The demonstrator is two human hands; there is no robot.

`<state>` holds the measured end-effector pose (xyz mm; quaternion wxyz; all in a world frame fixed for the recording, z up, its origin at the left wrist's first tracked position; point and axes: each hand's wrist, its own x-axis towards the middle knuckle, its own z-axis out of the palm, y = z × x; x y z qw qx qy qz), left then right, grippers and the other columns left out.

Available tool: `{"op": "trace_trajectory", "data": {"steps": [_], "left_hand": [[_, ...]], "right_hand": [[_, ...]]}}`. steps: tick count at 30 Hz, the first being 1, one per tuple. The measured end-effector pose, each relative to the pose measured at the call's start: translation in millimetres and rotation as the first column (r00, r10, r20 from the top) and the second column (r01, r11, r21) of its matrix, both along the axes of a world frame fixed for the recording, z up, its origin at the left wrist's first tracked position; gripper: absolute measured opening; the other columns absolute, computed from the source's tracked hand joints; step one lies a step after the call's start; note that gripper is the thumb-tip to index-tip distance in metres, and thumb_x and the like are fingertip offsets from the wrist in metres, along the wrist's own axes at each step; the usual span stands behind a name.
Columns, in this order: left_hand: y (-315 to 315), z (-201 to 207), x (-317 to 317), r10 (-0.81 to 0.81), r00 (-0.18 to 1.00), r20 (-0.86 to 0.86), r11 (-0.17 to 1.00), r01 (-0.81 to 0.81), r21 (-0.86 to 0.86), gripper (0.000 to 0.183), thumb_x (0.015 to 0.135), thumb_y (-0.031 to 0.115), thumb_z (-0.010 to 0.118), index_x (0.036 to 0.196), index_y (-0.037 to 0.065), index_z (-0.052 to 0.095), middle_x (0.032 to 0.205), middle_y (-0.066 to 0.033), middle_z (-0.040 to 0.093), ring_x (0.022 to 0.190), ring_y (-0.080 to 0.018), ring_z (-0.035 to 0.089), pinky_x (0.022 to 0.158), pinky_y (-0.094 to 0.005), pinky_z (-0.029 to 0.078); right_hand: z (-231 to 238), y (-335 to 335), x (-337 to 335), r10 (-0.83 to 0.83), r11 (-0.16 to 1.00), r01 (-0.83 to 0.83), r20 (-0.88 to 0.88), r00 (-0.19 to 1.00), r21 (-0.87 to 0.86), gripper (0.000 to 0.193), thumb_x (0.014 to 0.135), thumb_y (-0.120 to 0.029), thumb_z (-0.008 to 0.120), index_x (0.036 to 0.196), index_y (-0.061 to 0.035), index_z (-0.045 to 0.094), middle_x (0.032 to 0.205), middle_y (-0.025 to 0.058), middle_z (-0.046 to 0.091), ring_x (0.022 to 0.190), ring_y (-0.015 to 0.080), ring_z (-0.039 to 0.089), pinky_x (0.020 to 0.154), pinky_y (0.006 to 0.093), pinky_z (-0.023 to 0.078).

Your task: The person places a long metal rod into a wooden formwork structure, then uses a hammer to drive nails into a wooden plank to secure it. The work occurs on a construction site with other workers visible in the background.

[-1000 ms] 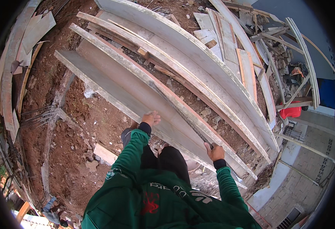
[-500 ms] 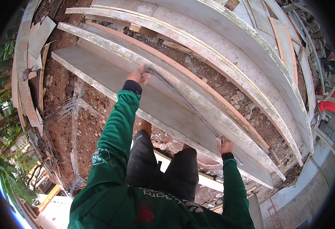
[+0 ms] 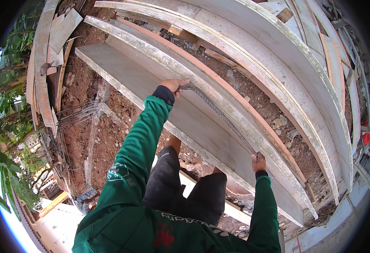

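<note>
Ridged bar (image 3: 222, 113) — between left fingers (image 3: 183, 82), right fingers (image 3: 260, 157)

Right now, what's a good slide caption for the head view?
Left hand and right hand holding a ribbed strip along a trough.

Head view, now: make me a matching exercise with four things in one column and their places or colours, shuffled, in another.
Things:
1. left hand
2. right hand
3. ridged rod
4. shorts

Places or colours:
A. black
B. at the rod's lower right
C. spanning between both hands
D. at the rod's upper-left end

Pairs: 1-D, 2-B, 3-C, 4-A
</note>
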<state>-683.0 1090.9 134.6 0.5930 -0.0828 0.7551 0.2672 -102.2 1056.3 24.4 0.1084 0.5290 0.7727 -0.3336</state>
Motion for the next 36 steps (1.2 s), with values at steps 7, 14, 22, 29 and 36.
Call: {"op": "trace_trajectory", "data": {"steps": [7,14,22,29,36], "left_hand": [[-35,2,-24,0.311,0.95,-0.005,0.897,-0.292,0.333,0.016,0.091,0.012,0.062,0.102,0.001,0.062,0.082,-0.002,0.056,0.065,-0.0084,0.052,0.048,-0.0211,0.042],[-36,1,8,0.549,0.731,-0.405,0.79,-0.295,0.537,0.01,0.092,0.009,0.058,0.093,-0.001,0.061,0.078,-0.0046,0.064,0.067,-0.0091,0.057,0.06,-0.0233,0.049],[-36,48,-21,0.544,0.788,-0.288,0.63,-0.158,0.76,0.019,0.092,0.008,0.056,0.108,-0.003,0.056,0.086,-0.0104,0.069,0.074,-0.0118,0.064,0.066,-0.0241,0.052],[-81,46,16,0.648,0.708,0.282,0.524,-0.683,0.509,0.014,0.088,0.006,0.049,0.101,0.001,0.052,0.08,-0.0098,0.062,0.078,-0.0256,0.066,0.069,-0.0329,0.055],[-73,23,85,0.598,0.606,0.525,0.496,-0.794,0.351,0.015,0.087,0.016,0.048,0.094,0.005,0.053,0.068,-0.003,0.048,0.06,-0.0219,0.054,0.057,-0.0326,0.047]], "right_hand": [[48,-40,-27,-0.095,0.992,0.087,-0.089,0.991,-0.093,0.054,0.092,-0.054,0.051,0.085,-0.001,0.058,0.075,0.0238,0.06,0.076,0.044,0.059,0.069,0.0491,0.046],[215,-80,-63,-0.14,0.982,0.147,0.068,0.988,-0.119,0.051,0.092,-0.051,0.052,0.07,-0.0047,0.056,0.059,0.0195,0.056,0.057,0.042,0.057,0.054,0.0476,0.044],[342,-71,-89,-0.163,0.982,0.171,0.106,0.981,-0.079,0.051,0.096,-0.045,0.049,0.066,-0.0034,0.054,0.051,0.0159,0.046,0.046,0.0326,0.045,0.047,0.043,0.037],[393,-26,-169,0.031,0.98,-0.09,0.31,0.95,0.178,0.042,0.093,-0.039,0.057,0.069,-0.004,0.055,0.055,0.0201,0.055,0.054,0.042,0.057,0.05,0.0492,0.042],[442,6,-220,0.112,0.97,-0.193,0.429,0.896,0.15,0.042,0.093,-0.039,0.058,0.069,-0.0035,0.056,0.055,0.021,0.054,0.052,0.043,0.056,0.049,0.0487,0.042]]}}
